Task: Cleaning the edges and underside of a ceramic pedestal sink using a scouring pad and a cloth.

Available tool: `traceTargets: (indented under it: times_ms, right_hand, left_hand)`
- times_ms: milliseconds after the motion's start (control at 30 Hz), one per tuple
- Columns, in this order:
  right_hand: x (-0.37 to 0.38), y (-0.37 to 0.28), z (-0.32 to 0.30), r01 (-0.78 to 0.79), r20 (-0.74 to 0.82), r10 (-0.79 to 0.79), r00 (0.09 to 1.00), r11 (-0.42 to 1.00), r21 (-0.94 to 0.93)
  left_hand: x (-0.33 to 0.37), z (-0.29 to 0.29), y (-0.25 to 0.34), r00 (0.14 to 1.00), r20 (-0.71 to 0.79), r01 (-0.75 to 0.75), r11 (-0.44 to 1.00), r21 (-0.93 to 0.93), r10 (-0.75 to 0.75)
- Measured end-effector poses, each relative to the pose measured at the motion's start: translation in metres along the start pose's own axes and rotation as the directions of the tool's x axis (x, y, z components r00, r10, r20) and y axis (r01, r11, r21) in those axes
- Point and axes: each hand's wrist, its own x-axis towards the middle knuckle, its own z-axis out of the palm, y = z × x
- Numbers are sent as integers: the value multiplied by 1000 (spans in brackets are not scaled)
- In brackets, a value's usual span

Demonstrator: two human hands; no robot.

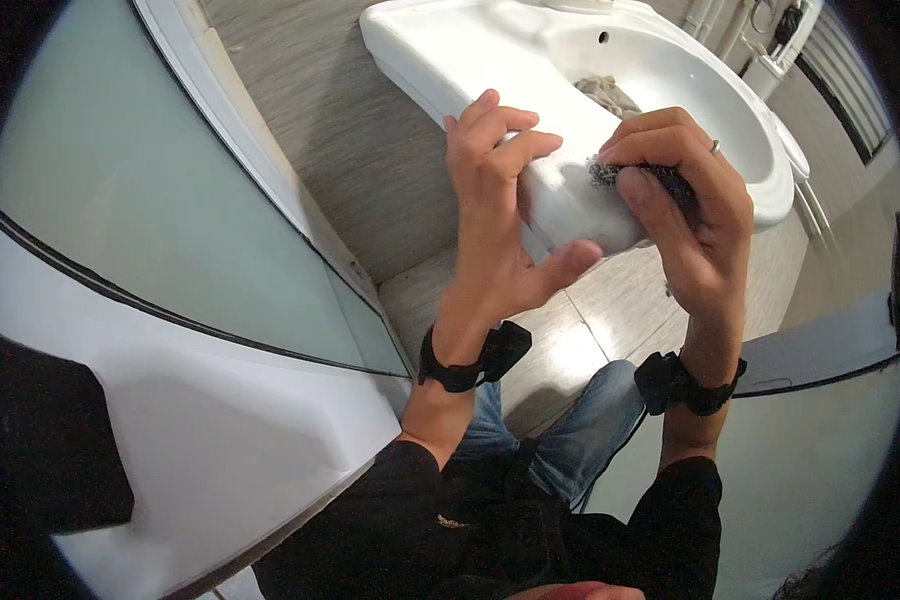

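Observation:
A white ceramic washbasin (pixel 470 50) stands in front of me, its rounded front part between my hands. My left hand (pixel 500 190) is at the left of this front part, fingers spread and thumb stretched out. It seems to touch the white surface, though the contact is partly hidden. Bent over the basin's front rim, my right hand (pixel 695 200) pinches a dark, speckled scouring pad (pixel 660 180) against the white surface. Much of the pad is covered by the fingers and thumb. A crumpled greyish-beige cloth (pixel 605 95) lies in the bowl.
Frosted glass panels in white frames (pixel 150 200) curve along the left, with another panel (pixel 820 480) at the lower right. Grey tiled floor (pixel 560 320) shows below the basin. White pipes (pixel 705 20) and a slatted white panel (pixel 850 80) are at the far right.

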Motion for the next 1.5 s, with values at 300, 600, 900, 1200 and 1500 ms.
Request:
traceTargets:
  times_ms: [300,600,900,1200,1500]
  right_hand:
    - [-2,8,0,-21,-57,16,998,995,-94]
    - [-18,36,-24,-202,-223,100,970,840,-504]
    - [-14,31,-30,-264,-209,185,960,840,-474]
    - [-15,28,-28,-261,-225,174,959,855,-449]
    - [-17,32,-23,-194,-214,104,971,865,-463]
  left_hand:
    - [0,1,-2,997,13,74,996,-55,-73]
    - [0,13,-112,975,-222,-27,999,-24,21]
    - [2,16,-42,896,-248,286,905,-316,-369]
    - [-9,5,-38,940,-163,288,952,-101,-301]
    - [-9,12,-83,967,-232,97,993,-64,-109]
